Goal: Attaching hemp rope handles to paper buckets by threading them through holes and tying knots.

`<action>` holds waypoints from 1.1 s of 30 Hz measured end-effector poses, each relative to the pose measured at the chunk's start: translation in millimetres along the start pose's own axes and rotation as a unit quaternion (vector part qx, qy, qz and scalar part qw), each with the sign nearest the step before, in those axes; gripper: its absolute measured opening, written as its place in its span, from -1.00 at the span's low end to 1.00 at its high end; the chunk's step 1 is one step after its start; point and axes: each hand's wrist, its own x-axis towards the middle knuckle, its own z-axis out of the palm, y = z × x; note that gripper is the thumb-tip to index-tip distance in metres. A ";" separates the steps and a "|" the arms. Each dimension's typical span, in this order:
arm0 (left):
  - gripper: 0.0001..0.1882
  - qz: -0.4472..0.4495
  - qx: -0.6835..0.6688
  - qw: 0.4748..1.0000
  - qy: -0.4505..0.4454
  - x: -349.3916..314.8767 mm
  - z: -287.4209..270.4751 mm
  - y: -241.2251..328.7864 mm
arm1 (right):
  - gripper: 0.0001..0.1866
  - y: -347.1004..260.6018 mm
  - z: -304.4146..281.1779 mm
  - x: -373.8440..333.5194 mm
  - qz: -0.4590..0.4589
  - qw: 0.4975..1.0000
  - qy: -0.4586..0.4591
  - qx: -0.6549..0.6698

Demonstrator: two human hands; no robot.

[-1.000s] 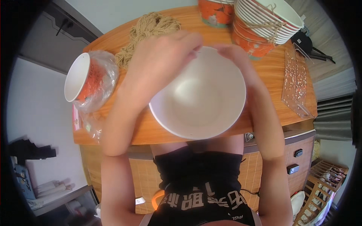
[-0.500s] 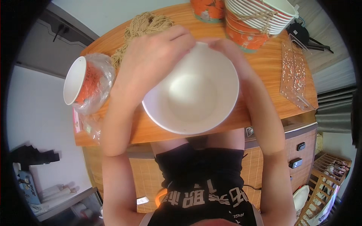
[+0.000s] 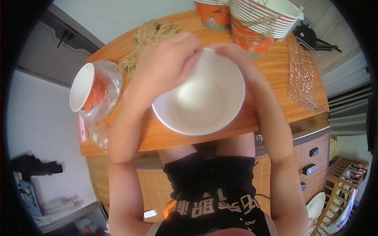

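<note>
Count: two hands, left hand point(image 3: 173, 57) and right hand point(image 3: 233, 57); one large white tub point(image 3: 201, 94).
Also tallied: one wooden table point(image 3: 275, 69); one orange bucket point(image 3: 96, 92) wrapped in clear plastic point(image 3: 114, 94); two stacks of orange buckets point(image 3: 250, 39), individual buckets not reliably countable; one bundle of tan twine point(image 3: 151, 37); one clear speckled panel point(image 3: 301, 80), specks too many to count; three small dark blocks point(image 3: 309, 169) below the table.

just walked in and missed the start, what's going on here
At a wooden table, a person's left hand and right hand are at the far rim of a bucket, its white inside facing the person. The exact grip is partly hidden. Tan twine lies beyond the left hand, stacked orange buckets stand at the far right, and a partly plastic-wrapped bucket is at left.
</note>
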 end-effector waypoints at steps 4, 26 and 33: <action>-0.87 0.059 -0.070 0.985 0.146 -0.2 1.7 -16.4 | -0.68 -9.0 11.5 -1.2 -0.062 0.998 0.017 -0.019; -0.83 0.150 0.045 0.981 0.113 7.0 -6.6 14.0 | -0.86 -33.7 -1.5 -18.6 -0.298 0.918 -0.030 -0.261; -0.81 0.049 -0.014 0.994 0.096 2.5 -3.9 24.7 | -0.83 -38.6 -6.6 -29.4 -0.344 0.885 0.029 -0.311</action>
